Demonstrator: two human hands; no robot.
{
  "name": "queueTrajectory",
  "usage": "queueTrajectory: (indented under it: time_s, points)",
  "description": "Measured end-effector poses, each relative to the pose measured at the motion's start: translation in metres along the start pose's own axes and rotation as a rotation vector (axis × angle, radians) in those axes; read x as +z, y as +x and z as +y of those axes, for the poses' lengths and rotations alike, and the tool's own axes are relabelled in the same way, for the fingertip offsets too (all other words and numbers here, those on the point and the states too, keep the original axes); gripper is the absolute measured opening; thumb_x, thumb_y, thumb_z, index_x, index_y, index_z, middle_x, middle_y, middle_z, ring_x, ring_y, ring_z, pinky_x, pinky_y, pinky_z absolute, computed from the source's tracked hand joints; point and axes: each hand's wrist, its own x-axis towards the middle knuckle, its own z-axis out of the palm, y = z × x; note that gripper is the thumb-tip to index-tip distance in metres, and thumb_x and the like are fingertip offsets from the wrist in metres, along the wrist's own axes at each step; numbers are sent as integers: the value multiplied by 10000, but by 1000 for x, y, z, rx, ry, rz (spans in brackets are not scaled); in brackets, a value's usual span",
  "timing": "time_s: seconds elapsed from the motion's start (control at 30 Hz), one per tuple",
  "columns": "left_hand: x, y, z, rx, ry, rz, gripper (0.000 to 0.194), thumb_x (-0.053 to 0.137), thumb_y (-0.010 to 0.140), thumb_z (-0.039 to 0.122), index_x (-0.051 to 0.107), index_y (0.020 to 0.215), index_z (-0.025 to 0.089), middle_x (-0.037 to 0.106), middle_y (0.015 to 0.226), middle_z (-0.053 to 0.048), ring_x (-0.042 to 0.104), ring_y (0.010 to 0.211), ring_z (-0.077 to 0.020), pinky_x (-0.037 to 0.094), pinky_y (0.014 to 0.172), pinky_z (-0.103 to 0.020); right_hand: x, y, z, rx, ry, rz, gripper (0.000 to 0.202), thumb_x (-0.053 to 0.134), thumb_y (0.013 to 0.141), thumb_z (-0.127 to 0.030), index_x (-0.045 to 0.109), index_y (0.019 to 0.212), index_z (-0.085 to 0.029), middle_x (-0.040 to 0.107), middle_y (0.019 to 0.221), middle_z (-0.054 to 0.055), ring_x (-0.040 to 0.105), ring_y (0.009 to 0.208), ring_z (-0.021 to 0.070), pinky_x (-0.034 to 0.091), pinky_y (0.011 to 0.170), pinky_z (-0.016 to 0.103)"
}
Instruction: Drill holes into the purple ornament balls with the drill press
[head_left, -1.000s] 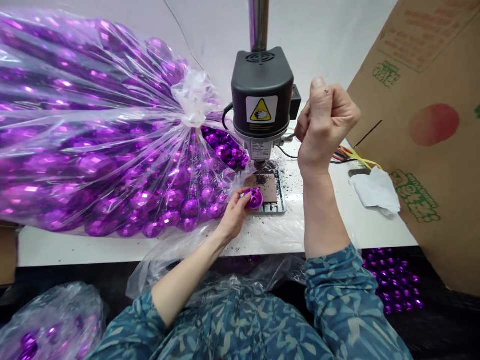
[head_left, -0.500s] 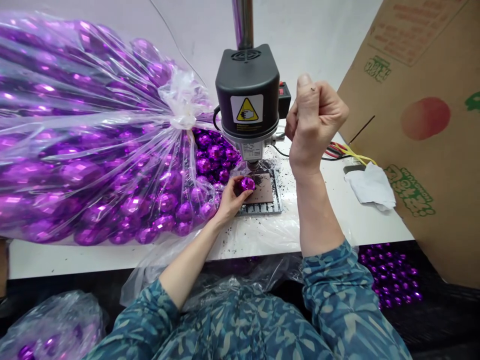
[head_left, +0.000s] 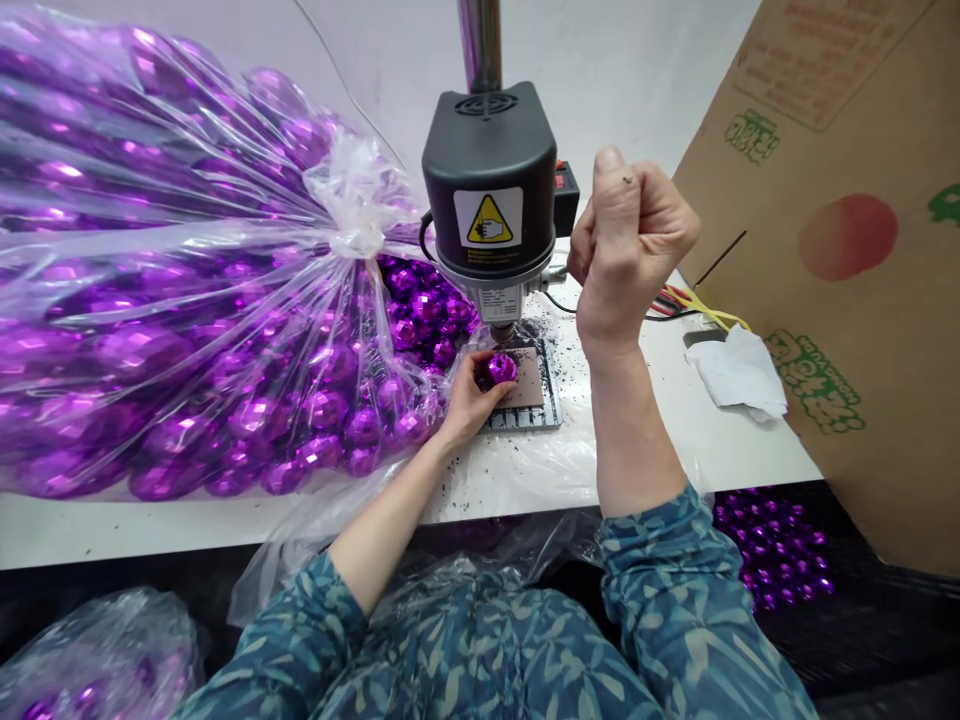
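Note:
A shiny purple faceted ball (head_left: pixel 501 368) is pinched between the thumb and fingers of my left hand (head_left: pixel 474 388). It sits over a brown board (head_left: pixel 529 378) on the metal base (head_left: pixel 556 398) of a small drill press, just below the chuck. The black motor housing (head_left: pixel 489 150) with a yellow warning label rises above it. My right hand (head_left: pixel 630 240) is raised at the right of the housing, its fingers curled in a fist; what they close on, if anything, is hidden. A metal stub of the press ends beside those fingers.
A big clear bag of purple balls (head_left: pixel 150 350) covers the table's left. A white cloth (head_left: pixel 739 372) and coloured cables lie at the right, beside a large cardboard box (head_left: pixel 840 260). More purple balls (head_left: pixel 780 550) show below the table edge. Dark shavings surround the base.
The ball in my left hand has shifted slightly right and turned, so dark marks show on its top. My right hand stays closed at about the same height.

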Motion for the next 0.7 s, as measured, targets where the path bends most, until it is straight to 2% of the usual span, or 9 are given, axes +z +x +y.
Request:
queueTrajectory:
  time_s: [0.2,0.33,0.47,0.6,0.7]
  points:
    - [9,0,-1,30,57,58,555,866,692,295,620,1181,199,673,1134,-89,646,1080,-266,523,979,-443,0,1,-2,-19,4,11,602,469,801,-731,214,588,-229,271,470,-73,223,419,18,232,440,235]
    - [9,0,-1,37,70,51,577,872,701,316,629,1213,207,665,1165,-103,626,1131,-289,503,1013,-470,-3,-5,0,-65,18,22,590,502,851,-672,225,585,-224,289,447,-76,232,407,19,256,435,241]
    - [9,-1,-2,45,62,48,566,868,715,333,621,1211,215,664,1180,-102,627,1135,-289,501,1016,-477,-9,-19,6,-116,81,74,575,574,923,-518,228,585,-206,279,444,-76,260,398,15,218,448,255]
    - [9,-1,-2,57,52,32,557,863,726,331,608,1207,213,671,1174,-98,633,1116,-281,504,1007,-470,-14,-32,14,-139,159,111,569,631,916,-414,233,575,-193,252,439,-75,244,383,16,160,432,276]
    - [9,-2,-3,57,35,31,559,863,729,334,604,1207,204,668,1173,-106,631,1115,-283,498,1012,-473,-17,-36,14,-153,170,111,557,628,918,-384,242,566,-190,256,431,-74,248,378,19,177,424,276]
